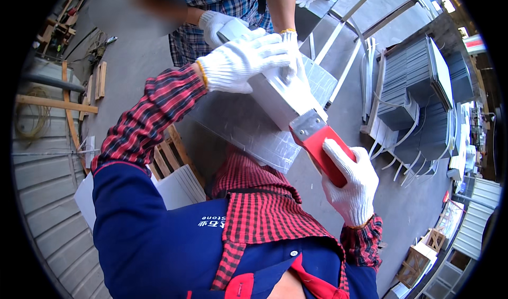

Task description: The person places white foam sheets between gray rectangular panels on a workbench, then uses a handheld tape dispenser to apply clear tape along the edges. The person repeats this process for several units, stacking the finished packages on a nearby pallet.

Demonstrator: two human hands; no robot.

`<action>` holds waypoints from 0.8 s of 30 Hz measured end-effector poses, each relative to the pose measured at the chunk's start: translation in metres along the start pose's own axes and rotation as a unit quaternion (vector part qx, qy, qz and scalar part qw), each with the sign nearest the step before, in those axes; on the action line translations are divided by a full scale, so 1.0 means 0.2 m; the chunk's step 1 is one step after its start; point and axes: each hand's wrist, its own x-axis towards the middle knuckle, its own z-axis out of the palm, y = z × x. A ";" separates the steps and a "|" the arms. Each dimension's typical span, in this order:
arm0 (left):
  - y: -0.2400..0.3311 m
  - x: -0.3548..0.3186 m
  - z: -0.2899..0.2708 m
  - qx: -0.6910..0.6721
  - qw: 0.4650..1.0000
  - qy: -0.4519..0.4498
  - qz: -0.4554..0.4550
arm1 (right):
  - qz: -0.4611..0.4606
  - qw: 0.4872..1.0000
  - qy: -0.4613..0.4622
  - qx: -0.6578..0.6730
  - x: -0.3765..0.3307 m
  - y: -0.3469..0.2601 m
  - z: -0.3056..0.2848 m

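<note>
Tool with a red body and toothed metal plate (320, 144) sits right of centre, at the lower end of a pale grey rectangular block (276, 102); your white-gloved right hand (350, 181) wraps it. Your white-gloved left hand (241, 63), fingers extended, is over the block at upper centre, near a co-worker's white-gloved hands (216, 26).

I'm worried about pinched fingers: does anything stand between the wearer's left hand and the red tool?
Yes. A co-worker's gloved hand lies along the pale block, between the left hand and the red tool in the right hand. Whether it touches the tool is unclear.
</note>
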 end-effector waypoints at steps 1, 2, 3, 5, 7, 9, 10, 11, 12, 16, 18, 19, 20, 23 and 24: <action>0.01 0.05 0.06 -0.049 0.999 -0.018 -0.007 | 0.007 1.000 -0.002 0.000 -0.05 0.04 -0.01; 0.03 0.09 0.09 -0.054 0.998 -0.023 -0.021 | 0.018 1.000 0.001 0.007 -0.11 0.07 -0.01; 0.04 0.10 0.12 -0.045 0.999 -0.003 -0.019 | 0.020 1.000 0.007 0.011 -0.15 0.10 -0.02; 0.04 0.14 0.19 -0.026 0.999 0.043 -0.013 | 0.026 0.999 0.020 0.012 -0.24 0.19 -0.04; 0.07 0.16 0.23 0.012 0.998 0.059 0.008 | 0.016 1.000 0.022 0.009 -0.29 0.26 -0.04; 0.12 0.20 0.23 0.056 0.996 0.057 0.045 | 0.005 1.000 0.026 0.010 -0.31 0.31 -0.05; 0.16 0.22 0.24 0.059 0.996 0.050 0.045 | 0.000 1.000 0.021 0.010 -0.31 0.33 -0.05; 0.20 0.23 0.26 0.056 0.996 0.045 0.052 | -0.005 1.000 0.017 0.009 -0.30 0.35 -0.05; 0.24 0.24 0.27 0.053 0.996 0.040 0.059 | -0.011 1.000 0.012 0.008 -0.30 0.36 -0.05; 0.31 0.22 0.31 0.020 0.999 0.025 0.030 | 0.002 0.999 0.008 0.037 -0.35 0.39 0.01; 0.34 0.19 0.33 0.002 0.999 0.032 0.023 | 0.006 0.998 0.024 0.056 -0.41 0.40 0.06; 0.33 0.18 0.34 -0.007 0.999 0.037 0.019 | 0.007 0.997 0.036 0.062 -0.42 0.40 0.07; 0.32 0.18 0.34 -0.017 0.999 0.041 0.015 | 0.013 0.997 0.042 0.065 -0.44 0.39 0.09; 0.34 0.21 0.28 -0.036 0.997 0.049 0.050 | 0.020 0.994 0.081 0.074 -0.47 0.41 0.16; 0.37 0.23 0.25 -0.051 0.998 0.021 0.036 | 0.015 0.993 0.096 0.067 -0.48 0.40 0.15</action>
